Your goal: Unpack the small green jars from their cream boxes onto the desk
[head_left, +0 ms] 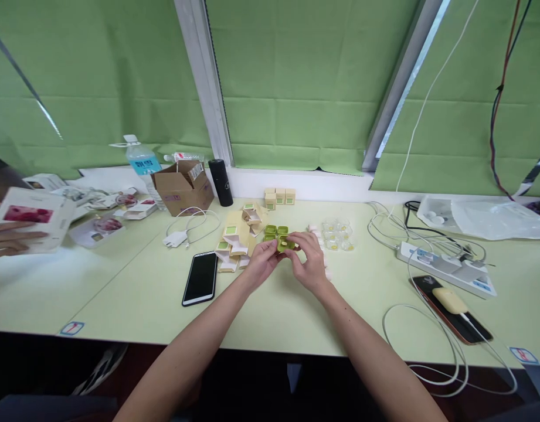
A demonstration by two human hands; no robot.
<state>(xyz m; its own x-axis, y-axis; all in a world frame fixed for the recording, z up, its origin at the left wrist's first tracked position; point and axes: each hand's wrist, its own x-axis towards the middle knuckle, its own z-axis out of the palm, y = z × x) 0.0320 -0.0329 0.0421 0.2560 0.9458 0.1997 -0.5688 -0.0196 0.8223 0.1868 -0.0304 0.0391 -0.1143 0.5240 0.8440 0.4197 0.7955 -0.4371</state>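
Note:
Between my hands, over the middle of the table, is a small green square cup (286, 244). My left hand (264, 261) pinches its left side, and the fingers of my right hand (308, 258) close on its right side. Just behind it stand several like green cups (276, 230). To the left lies a pile of unfolded cream cartons (234, 239) with green labels. A clear plastic tray (338, 234) with yellow spots sits to the right. Small pale pieces (313, 230), partly covered by my right hand, lie in a row between.
Folded cream boxes (280, 197) stand at the back. A phone (200, 279), charger (176, 238), cardboard box (184, 189) and black bottle (221, 183) are on the left. A power strip (445, 268) and looping cables lie right. Another person's hand (6, 239) holds a white box.

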